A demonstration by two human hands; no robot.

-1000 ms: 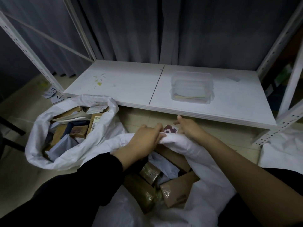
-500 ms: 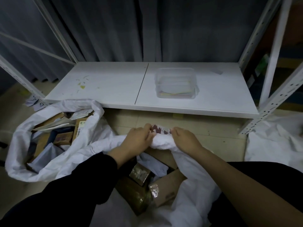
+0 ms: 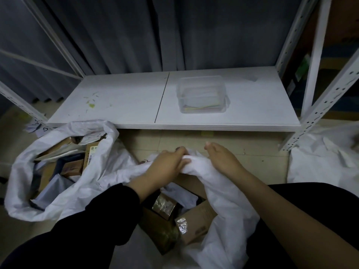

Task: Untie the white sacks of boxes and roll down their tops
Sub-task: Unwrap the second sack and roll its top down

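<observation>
White plastic sack (image 3: pixel 223 195) under both hands holds brown cardboard boxes (image 3: pixel 196 220) and foil-taped packets (print unreadable). Left hand (image 3: pixel 167 166) and right hand (image 3: pixel 223 160) each grip its bunched far rim. Left of them, an open second white sack (image 3: pixel 58 191) holds barcode-labelled boxes (image 3: pixel 91 158). Beyond, a clear plastic tub (image 3: pixel 202 94) holds pale sheets on a white shelf board (image 3: pixel 126 101).

crinkled white plastic sack (image 3: pixel 223 191), cardboard boxes (image 3: pixel 198 222), clear plastic tub (image 3: pixel 202 94)
</observation>
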